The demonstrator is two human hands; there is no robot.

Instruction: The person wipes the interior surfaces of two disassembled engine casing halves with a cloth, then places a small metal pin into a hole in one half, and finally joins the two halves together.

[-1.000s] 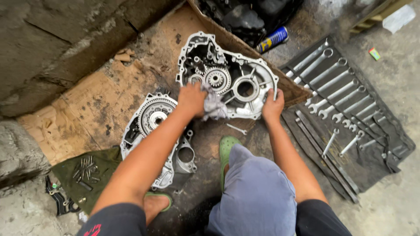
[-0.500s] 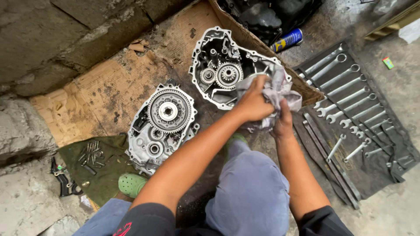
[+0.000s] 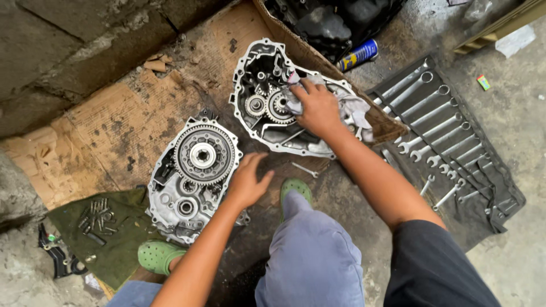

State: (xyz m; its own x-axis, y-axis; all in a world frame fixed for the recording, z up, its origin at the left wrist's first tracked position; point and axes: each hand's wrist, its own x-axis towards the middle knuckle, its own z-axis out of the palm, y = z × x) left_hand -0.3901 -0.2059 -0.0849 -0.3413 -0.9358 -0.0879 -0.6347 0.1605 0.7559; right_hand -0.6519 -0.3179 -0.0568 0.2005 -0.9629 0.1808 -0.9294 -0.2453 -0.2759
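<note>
Floor: flattened brown cardboard [image 3: 108,122] on concrete.
Right hand [image 3: 318,108]: you press a crumpled grey rag [image 3: 355,111] into the open silver crankcase half [image 3: 273,96], fingers closed on it.
Left hand [image 3: 247,182]: open, hovering beside the second geared case half [image 3: 193,170].
Risk: rag threads may snag on gear teeth; grit may drop inside.

Single head-worn view — looks steeply down from above the squatting person, close over both forearms, facing the cardboard sheet [image 3: 108,131] ahead — wrench roll [image 3: 449,148] at right edge.
</note>
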